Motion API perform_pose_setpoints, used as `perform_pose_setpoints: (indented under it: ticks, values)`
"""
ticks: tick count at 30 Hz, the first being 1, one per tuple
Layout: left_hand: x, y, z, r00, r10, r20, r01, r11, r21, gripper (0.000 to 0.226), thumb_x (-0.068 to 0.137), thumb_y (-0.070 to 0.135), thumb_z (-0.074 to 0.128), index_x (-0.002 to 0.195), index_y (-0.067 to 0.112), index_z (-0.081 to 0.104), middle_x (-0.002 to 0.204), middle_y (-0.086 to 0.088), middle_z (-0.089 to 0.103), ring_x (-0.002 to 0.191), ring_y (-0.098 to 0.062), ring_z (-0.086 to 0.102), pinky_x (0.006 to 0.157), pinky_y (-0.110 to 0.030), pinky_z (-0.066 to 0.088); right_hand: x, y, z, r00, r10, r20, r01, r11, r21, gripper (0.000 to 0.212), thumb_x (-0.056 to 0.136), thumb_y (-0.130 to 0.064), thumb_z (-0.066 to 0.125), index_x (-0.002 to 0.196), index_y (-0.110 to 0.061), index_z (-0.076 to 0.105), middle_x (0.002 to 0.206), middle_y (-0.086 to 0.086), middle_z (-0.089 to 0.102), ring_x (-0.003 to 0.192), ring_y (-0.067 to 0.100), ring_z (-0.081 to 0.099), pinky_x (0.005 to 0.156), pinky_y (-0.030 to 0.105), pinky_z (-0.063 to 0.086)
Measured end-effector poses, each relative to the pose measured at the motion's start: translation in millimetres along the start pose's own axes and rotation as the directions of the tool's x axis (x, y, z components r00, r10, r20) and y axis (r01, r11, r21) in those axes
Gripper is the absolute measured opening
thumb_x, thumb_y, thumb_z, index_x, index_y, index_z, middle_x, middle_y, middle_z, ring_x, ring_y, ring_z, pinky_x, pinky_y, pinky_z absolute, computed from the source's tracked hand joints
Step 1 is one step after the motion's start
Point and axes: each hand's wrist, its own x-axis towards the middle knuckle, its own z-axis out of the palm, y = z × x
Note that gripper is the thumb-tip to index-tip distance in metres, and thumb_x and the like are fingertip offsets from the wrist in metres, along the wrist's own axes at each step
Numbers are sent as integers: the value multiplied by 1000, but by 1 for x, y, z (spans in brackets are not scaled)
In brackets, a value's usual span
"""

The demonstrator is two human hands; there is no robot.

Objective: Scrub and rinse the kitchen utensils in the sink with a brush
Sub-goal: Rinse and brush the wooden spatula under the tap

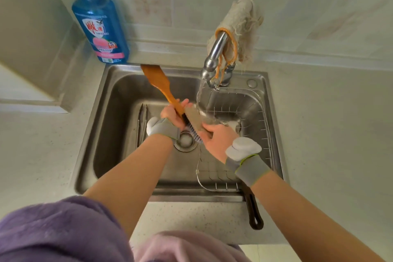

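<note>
The wooden spatula (158, 82) is held over the middle of the sink (114, 112), its blade slanting up toward the sink's back left corner and its handle pointing down toward the drain (185, 141). The left hand (172, 112) grips the handle, its fingers (185, 103) wrapped round the wood. The scrubbing brush (192, 121) lies against the lower part of that handle, just beside the left hand, with its bristles turned toward the spatula. The right hand (217, 138) holds the brush from the near end with its fingers closed round it. Water (200, 93) runs from the tap (214, 51) at the sink's back edge and falls just beside the brush head.

Judging by this, the task is mid-way on one utensil: the spatula is being scrubbed at its handle, and the blade sits clear of the stream, so it probably has yet to be rinsed. More looks left to do. A long metal utensil (142, 121), possibly tongs, lies on the sink floor along the left wall. A dark pan handle (254, 208) sticks out over the sink's front right edge onto the worktop (329, 123). Whether either has been washed cannot be told.

A wire basket (263, 130) fills the right side of the sink. A pale cloth (244, 25) hangs over the tap, and a blue detergent bottle (100, 25) stands on the worktop by the sink's back left corner.
</note>
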Motion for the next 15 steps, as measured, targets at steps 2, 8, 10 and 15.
perform_pose_setpoints:
  ticks: [2,8,10,15]
  values:
    - [-3,-8,4,999,-31,31,31,1000,1,45,104,22,23,146,12,33,148,-8,40,133,-30,43,112,-42,29,8,-5,-3,999,21,-36,-21,1000,16,45,96,-39,45,138,-25,47,129,5,62,115,26,59,96,31,47]
    - [-16,-13,0,999,-43,10,42,998,52,43,105,23,20,134,7,47,154,-11,29,144,-26,26,114,-37,23,19,-13,-6,999,39,-6,-39,999,0,46,96,-41,44,140,-25,45,140,4,53,127,28,50,102,30,40]
    - [-16,-13,-9,999,-34,9,33,994,103,40,105,18,22,133,6,49,153,-12,31,144,-26,28,113,-40,24,15,1,-1,998,65,-3,-65,998,25,47,96,-41,45,140,-25,45,141,2,52,128,25,50,104,29,40]
    - [-14,-22,-12,1000,-5,7,4,990,142,43,103,4,24,146,3,30,153,-16,31,143,-26,30,115,-41,22,15,6,-6,988,113,-104,-110,993,32,48,97,-42,41,143,-28,38,132,5,60,118,29,57,97,32,46]
